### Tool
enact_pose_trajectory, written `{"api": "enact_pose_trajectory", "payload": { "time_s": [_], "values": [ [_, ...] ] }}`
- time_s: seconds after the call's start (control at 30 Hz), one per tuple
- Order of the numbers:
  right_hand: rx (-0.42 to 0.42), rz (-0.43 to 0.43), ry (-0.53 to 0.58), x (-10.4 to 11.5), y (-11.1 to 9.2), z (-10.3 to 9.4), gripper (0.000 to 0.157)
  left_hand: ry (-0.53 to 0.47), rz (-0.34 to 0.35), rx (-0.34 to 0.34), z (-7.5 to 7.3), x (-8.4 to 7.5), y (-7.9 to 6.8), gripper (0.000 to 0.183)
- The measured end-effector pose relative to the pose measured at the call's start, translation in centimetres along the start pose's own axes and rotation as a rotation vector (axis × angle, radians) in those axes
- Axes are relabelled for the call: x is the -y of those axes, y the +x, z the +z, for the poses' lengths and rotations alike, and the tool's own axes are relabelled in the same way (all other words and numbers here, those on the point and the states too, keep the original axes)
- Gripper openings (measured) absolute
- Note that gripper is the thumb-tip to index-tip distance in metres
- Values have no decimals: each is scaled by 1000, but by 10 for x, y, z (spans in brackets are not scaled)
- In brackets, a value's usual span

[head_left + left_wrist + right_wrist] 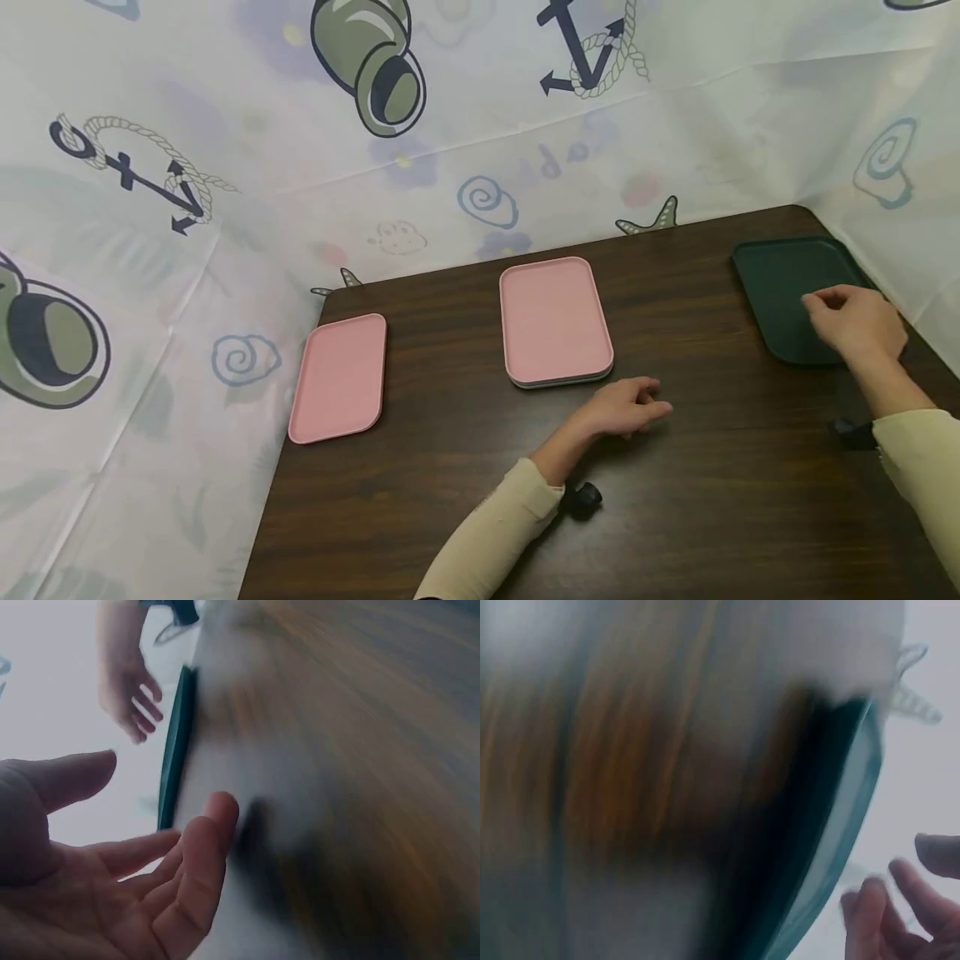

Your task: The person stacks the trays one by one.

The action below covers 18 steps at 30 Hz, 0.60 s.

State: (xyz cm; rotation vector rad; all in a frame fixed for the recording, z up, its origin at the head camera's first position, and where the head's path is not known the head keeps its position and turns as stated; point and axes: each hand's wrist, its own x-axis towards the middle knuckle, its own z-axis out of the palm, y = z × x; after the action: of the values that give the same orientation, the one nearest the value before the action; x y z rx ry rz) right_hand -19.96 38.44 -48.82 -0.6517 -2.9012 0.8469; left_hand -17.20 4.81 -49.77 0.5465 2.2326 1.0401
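Observation:
My right hand (858,321) hovers over the near right part of a dark green tray (787,275) at the table's right end. Its fingers are loosely bent with nothing between them, and the right wrist view shows a gap between the fingers (870,907) and the tray's edge. My left hand (618,408) is above the table just right of the near edge of a pink tray (555,317), which lies on a grey-edged tray. In the left wrist view the left hand's fingers (199,862) are relaxed and hold nothing.
Another pink tray (341,379) lies at the left edge of the dark wooden table (420,500). A patterned white cloth (517,150) hangs behind the table and along its sides. A small black device (583,502) sits under my left wrist.

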Motion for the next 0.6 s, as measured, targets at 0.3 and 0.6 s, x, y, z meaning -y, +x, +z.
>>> {"api": "enact_pose_trajectory", "payload": {
  "time_s": [0.3, 0.6],
  "values": [
    [33, 209, -218, -37, 16, -17, 57, -357, -112, 36, 40, -40, 73, 65],
    [95, 205, -272, -44, 18, -19, 59, -622, -164, 85, 62, -55, 112, 60]
  ]
}}
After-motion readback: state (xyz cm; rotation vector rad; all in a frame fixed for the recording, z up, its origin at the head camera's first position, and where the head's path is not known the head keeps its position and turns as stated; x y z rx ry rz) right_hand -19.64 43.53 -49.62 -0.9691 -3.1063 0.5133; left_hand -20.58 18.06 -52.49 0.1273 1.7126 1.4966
